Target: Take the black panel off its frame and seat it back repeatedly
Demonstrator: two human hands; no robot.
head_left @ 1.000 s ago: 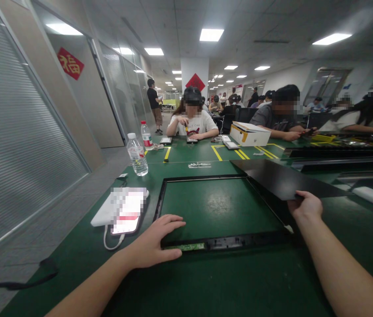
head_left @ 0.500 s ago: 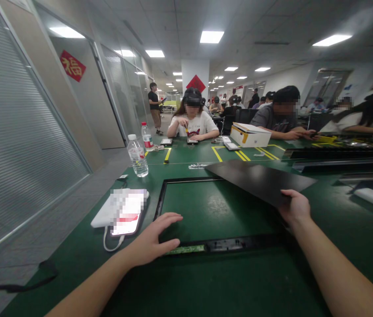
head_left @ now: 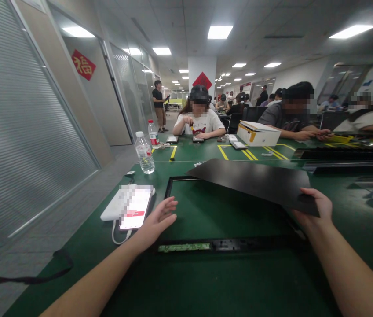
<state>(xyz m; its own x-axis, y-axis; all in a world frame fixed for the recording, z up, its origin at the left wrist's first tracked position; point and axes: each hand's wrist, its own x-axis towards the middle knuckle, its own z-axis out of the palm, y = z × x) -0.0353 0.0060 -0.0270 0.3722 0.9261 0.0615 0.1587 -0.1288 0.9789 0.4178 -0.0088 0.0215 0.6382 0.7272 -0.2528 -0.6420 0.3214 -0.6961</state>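
A thin dark panel (head_left: 252, 178) is raised at a tilt over the far and right parts of a black frame (head_left: 242, 245) lying on the green table. My right hand (head_left: 316, 209) grips the panel at its near right corner. Along the frame's near side runs a green circuit board strip (head_left: 184, 247). Over the frame's left side is my left hand (head_left: 160, 219), its fingers apart and holding nothing. The panel hides part of the frame's far and right sides.
Left of the frame on the table (head_left: 219, 281) lie a lit phone (head_left: 136, 209) and a white device with a cable. Behind them stand two bottles (head_left: 145, 156). A person sits opposite, near a white box (head_left: 261, 135). Dark bars (head_left: 345, 154) lie at the right.
The panel has turned and shifted, its left corner now further left over the frame. My right hand moved right with it. My left hand has drawn back from the frame's near side.
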